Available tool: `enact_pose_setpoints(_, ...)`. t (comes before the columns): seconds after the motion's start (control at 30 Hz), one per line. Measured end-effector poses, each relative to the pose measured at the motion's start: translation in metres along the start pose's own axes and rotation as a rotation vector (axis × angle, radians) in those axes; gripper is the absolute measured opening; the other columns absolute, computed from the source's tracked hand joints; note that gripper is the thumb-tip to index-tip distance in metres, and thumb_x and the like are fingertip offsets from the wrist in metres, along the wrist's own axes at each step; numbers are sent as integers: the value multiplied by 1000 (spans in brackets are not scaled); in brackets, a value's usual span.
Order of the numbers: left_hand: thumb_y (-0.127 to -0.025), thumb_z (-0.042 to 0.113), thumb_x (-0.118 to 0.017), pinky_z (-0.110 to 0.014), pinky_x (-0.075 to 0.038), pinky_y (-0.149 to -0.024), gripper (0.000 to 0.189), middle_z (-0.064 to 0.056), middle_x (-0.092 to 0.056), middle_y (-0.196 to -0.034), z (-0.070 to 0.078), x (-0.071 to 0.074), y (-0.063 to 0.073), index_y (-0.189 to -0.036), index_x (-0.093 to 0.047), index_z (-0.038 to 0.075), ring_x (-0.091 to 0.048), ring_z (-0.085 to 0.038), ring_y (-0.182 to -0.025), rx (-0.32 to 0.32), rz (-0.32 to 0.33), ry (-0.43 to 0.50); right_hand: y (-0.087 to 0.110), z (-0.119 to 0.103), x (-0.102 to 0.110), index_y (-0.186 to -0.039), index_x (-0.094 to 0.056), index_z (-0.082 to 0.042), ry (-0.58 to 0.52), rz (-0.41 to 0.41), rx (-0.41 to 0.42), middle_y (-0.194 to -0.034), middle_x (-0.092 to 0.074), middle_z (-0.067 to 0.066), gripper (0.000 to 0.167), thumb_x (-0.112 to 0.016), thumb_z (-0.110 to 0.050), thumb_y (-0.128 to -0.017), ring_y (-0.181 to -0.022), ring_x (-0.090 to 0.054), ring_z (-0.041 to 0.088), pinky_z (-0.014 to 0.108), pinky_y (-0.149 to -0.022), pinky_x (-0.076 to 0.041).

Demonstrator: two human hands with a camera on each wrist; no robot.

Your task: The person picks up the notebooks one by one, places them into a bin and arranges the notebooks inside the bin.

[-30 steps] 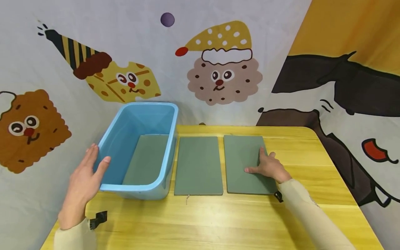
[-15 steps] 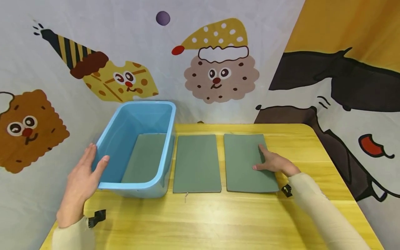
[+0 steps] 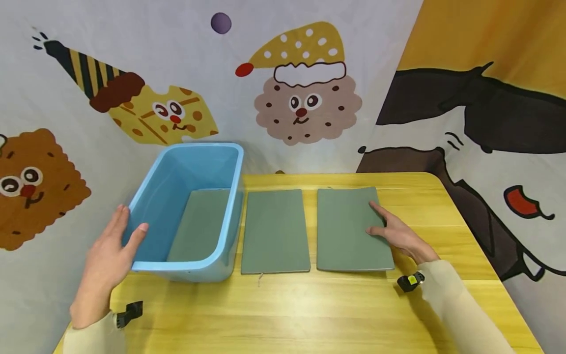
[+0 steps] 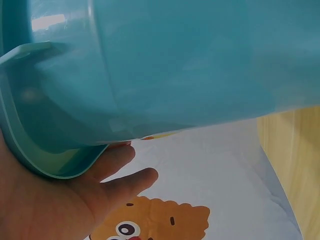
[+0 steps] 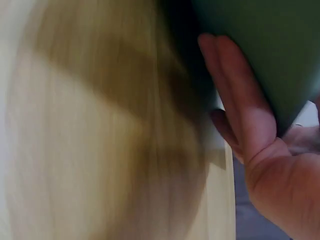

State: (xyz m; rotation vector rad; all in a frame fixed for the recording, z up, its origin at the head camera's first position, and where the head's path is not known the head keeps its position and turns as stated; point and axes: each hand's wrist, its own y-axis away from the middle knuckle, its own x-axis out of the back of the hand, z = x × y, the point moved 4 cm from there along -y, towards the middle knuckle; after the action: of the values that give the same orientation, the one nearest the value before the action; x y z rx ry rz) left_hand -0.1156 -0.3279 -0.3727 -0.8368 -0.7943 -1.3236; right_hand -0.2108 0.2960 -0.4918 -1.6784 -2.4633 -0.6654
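Your left hand, with fingers straight, touches the blue tub, where one green sheet lies inside. Your right hand pinches the right sheet by its side edge, above the table.

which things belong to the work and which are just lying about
Work, seemingly:
blue bin, left hand at its rim
right green board, in the right hand
middle green board
green board inside the bin

Just there:
thin strand on the table
cartoon backdrop

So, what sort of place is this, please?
Probably an indoor work corner: a cartoon-printed backdrop behind a wood-grained table that holds a blue tub and flat grey-green sheets.
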Motion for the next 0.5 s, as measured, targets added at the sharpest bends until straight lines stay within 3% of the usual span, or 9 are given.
enact_pose_setpoints(0.2,-113,44,-35,-80,-13,-110,75,-22,3,-171,0,-2,1,-164,-5,0,-9,-59,-150,8,-6,5,10,-9,-2,-168,-1,-16,-162,49,19,-171,12,20,91,-61,-3,-100,-153,-9,45,25,-90,-52)
enact_pose_setpoints(0.37,-112,44,-36,-80,-13,-110,74,-21,3,-172,0,1,2,-164,-6,1,-10,-60,-149,7,11,29,13,-21,-5,-168,-3,-23,-276,83,23,-172,8,17,88,-59,-6,-103,-151,-16,44,24,-84,-56)
enact_pose_setpoints(0.5,-112,45,-36,-81,-13,-110,74,-21,1,-172,0,3,0,-164,-6,1,-11,-59,-150,-6,20,31,16,-28,-6,-168,-4,-25,-287,109,18,-173,9,14,86,-58,-7,-104,-153,-12,41,19,-86,-54)
